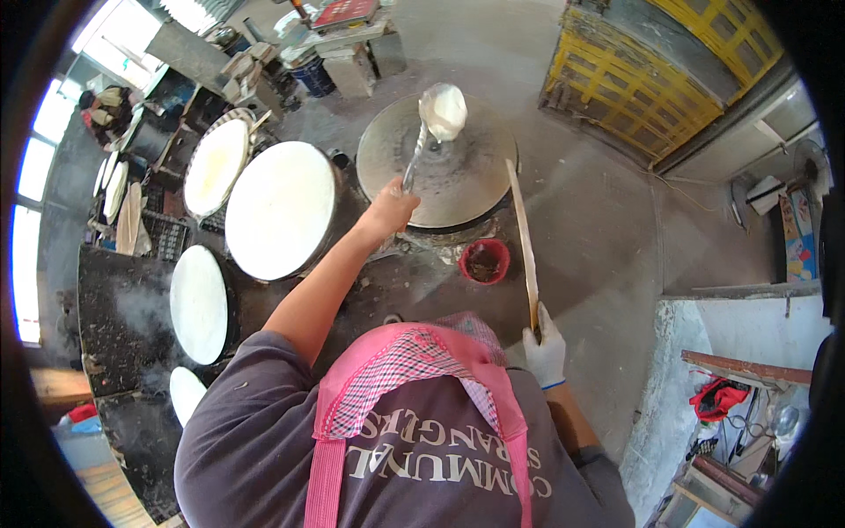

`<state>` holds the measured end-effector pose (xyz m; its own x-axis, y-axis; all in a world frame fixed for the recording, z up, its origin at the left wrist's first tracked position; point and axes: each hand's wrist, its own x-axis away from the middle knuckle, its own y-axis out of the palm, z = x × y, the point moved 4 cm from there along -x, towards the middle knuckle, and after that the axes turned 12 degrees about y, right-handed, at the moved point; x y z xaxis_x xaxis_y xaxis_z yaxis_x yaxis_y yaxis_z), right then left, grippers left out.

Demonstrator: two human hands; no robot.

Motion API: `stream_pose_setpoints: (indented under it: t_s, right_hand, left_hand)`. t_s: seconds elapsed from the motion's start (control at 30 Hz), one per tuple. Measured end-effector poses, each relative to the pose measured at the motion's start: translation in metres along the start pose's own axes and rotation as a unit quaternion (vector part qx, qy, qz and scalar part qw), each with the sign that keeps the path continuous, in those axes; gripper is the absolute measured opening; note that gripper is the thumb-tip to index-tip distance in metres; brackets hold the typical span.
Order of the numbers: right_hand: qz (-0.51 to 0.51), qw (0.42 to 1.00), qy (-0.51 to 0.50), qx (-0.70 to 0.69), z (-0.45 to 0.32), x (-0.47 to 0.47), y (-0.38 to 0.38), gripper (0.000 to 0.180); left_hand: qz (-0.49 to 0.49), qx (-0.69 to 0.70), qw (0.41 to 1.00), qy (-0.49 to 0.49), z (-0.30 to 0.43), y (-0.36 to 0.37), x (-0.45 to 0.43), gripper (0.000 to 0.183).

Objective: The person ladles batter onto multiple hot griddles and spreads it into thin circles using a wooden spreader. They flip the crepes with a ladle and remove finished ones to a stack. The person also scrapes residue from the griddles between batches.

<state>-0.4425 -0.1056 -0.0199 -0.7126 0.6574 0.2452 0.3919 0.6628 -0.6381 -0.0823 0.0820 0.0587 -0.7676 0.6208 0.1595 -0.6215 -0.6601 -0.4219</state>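
My bare left hand [389, 208] is closed on the handle of a metal ladle [443, 112]. White batter fills the ladle's bowl, which is over the far part of a round, dark-stained griddle [429, 181]. A white glove covers my right hand [546, 346], which grips one end of a long, flat wooden stick [523, 237]. The stick's far end is by the griddle's right rim; whether they touch I cannot tell. Below the griddle's near edge stands a small red bowl [485, 261] with dark contents.
To the left are several round plates bearing white sheets, among them a large one [280, 211]. Steam rises over the dark worktop [125, 317]. A person [109, 115] is at the far left. Yellow-strapped panels [634, 82] stand at the far right, and a red-topped scale [344, 13] at the back.
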Motion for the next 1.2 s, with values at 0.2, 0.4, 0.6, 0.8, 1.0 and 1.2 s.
stream_pose_setpoints:
  t_s: [0.2, 0.4, 0.6, 0.8, 1.0, 1.2]
  right_hand:
    - [0.089, 0.993, 0.064, -0.040, -0.004, 0.016, 0.023, 0.057]
    - [0.070, 0.993, 0.086, -0.039, -0.065, -0.040, 0.081, 0.055]
    - [0.045, 0.996, 0.006, -0.078, -0.135, -0.109, 0.146, 0.054]
    - [0.119, 0.989, 0.086, -0.010, -0.119, -0.086, 0.119, 0.052]
    - [0.046, 0.994, 0.095, -0.015, -0.162, -0.152, 0.162, 0.047]
    - [0.094, 0.990, 0.083, 0.061, -0.149, -0.121, 0.130, 0.054]
  left_hand:
    - [-0.080, -0.239, 0.967, 0.026, -0.044, 0.039, -0.047, 0.047]
    - [-0.147, -0.221, 0.964, 0.032, -0.036, 0.038, -0.112, 0.045]
    - [-0.142, -0.203, 0.968, 0.038, -0.021, 0.022, -0.159, 0.044]
    - [-0.181, -0.180, 0.965, 0.065, -0.034, -0.005, -0.168, 0.037]
    - [-0.086, -0.332, 0.933, 0.114, -0.042, -0.011, -0.184, 0.025]
    - [-0.101, -0.366, 0.919, 0.102, -0.052, -0.049, -0.178, 0.020]
